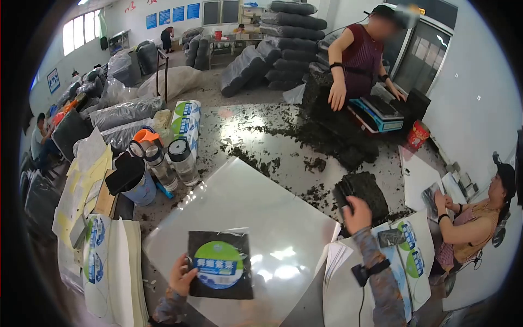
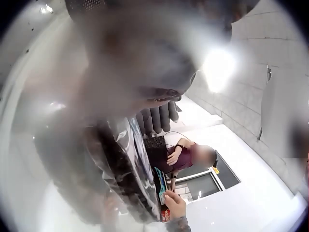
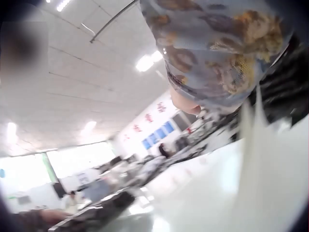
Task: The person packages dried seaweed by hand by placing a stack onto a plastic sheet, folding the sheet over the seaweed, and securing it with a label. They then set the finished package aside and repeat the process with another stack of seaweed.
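Observation:
A square clear packet of dark sheets with a green, white and blue label (image 1: 219,264) is held at its left edge by my left hand (image 1: 181,277). In the left wrist view the packet (image 2: 128,179) appears edge-on and blurred; the right wrist view shows it (image 3: 104,212) beside the left hand (image 3: 52,216). My right hand (image 1: 358,214) is over the near left part of a dark stack of sheets (image 1: 371,191), fingers bent; whether they pinch a sheet is unclear. The left wrist view also catches the right hand (image 2: 175,205).
Beneath the packet lies a glossy white board (image 1: 245,201). Dark flakes (image 1: 272,158) litter the table behind it. Bottles (image 1: 184,162) and a blue bucket (image 1: 140,188) stand left; label sheets (image 1: 414,250) lie right. One person (image 1: 362,52) works across the table, another (image 1: 471,223) at right.

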Demonstrator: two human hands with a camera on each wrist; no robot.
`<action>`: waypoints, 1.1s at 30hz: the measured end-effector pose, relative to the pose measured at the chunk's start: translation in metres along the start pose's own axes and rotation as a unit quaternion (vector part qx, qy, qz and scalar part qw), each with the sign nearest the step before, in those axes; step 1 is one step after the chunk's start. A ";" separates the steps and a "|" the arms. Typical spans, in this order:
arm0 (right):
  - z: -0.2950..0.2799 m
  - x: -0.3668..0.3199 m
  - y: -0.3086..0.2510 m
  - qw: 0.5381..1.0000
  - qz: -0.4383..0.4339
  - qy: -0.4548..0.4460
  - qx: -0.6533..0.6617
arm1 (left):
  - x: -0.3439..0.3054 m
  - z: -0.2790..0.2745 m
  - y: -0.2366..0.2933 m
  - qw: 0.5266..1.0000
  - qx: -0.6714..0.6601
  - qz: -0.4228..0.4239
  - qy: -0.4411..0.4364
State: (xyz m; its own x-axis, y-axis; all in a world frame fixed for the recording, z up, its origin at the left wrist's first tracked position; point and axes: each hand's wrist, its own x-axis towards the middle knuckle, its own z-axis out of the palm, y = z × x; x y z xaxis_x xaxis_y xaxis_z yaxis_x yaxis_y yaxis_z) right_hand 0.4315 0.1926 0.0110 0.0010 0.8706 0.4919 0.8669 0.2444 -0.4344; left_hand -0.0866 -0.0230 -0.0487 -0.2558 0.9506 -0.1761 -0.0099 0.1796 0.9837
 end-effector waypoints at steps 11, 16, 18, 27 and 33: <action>-0.005 0.074 0.183 0.901 0.404 -0.154 -0.032 | -0.211 -0.257 0.059 0.831 0.312 -0.275 -0.370; 0.026 0.068 0.180 0.911 0.405 -0.072 -0.019 | -0.155 -0.123 0.111 0.879 0.374 -0.178 -0.235; 0.016 0.068 0.171 0.920 0.383 -0.018 0.079 | -0.122 -0.067 0.110 0.905 0.369 -0.065 -0.200; 0.024 -0.009 -0.054 0.877 0.148 -0.026 0.457 | 0.029 0.142 0.079 0.941 0.216 0.230 -0.121; 0.075 -0.077 -0.152 0.847 0.053 -0.163 0.503 | 0.058 0.122 0.061 0.961 0.008 0.226 -0.156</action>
State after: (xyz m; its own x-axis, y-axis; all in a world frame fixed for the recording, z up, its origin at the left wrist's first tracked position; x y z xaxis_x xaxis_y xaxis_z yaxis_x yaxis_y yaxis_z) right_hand 0.2626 0.1203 -0.0179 -0.2266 0.9423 0.2465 0.0058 0.2544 -0.9671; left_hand 0.0161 0.0738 -0.0029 0.0717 0.9615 0.2654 0.0493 -0.2692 0.9618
